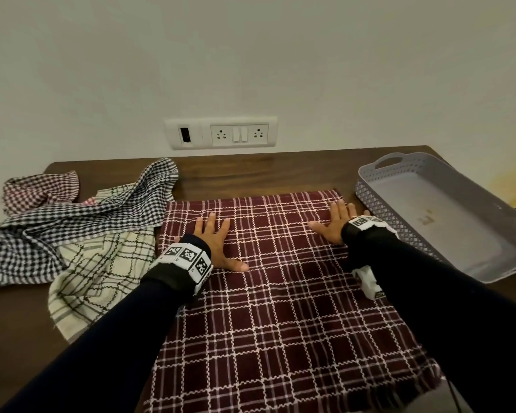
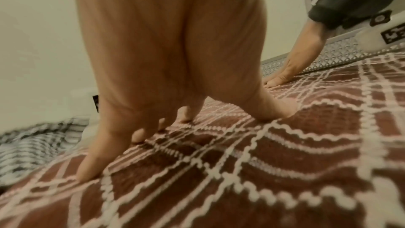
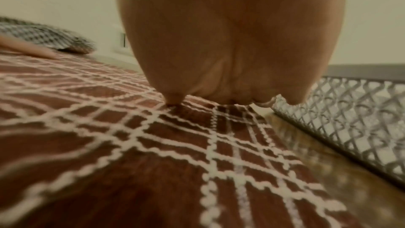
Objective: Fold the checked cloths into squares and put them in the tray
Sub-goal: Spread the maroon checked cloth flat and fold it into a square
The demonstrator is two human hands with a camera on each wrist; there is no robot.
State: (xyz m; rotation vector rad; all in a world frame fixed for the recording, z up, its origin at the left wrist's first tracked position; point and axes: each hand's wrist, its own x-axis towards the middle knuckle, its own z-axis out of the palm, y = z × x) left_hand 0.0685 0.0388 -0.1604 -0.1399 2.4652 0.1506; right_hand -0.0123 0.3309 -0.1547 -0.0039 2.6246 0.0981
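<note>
**First cloth spread flat, nothing folded or trayed yet**

A dark brown wooden worktop (image 1: 251, 171) stands against a plain cream wall that carries a white socket and switch plate (image 1: 221, 133). Spread in the middle of the worktop lies a maroon woven cloth with a white windowpane check (image 1: 280, 308); its wavy white lines stand slightly proud of the weave, and it looks soft and limp, with a finished hem along its far edge.

Both hands rest on the far part of this maroon cloth, palms down, fingers straight and spread, gripping nothing: the left hand (image 1: 218, 244) towards its left edge, the right hand (image 1: 335, 223) near its far right corner. They seem to be smoothing it flat, so I judge that the first fold has not begun.

Left of the maroon cloth sits a crumpled heap: a black-and-white small-check cloth (image 1: 72, 222) draped over a cream cloth with thin black check lines (image 1: 102, 272), and beyond them a red-and-white small-check cloth (image 1: 39, 189). None is folded.

Right of the maroon cloth, just beside it, stands a grey rectangular plastic tray with lattice-pierced walls and cut-out handles (image 1: 379, 201); no cloth lies in it. All four cloths remain to fold and place.
</note>
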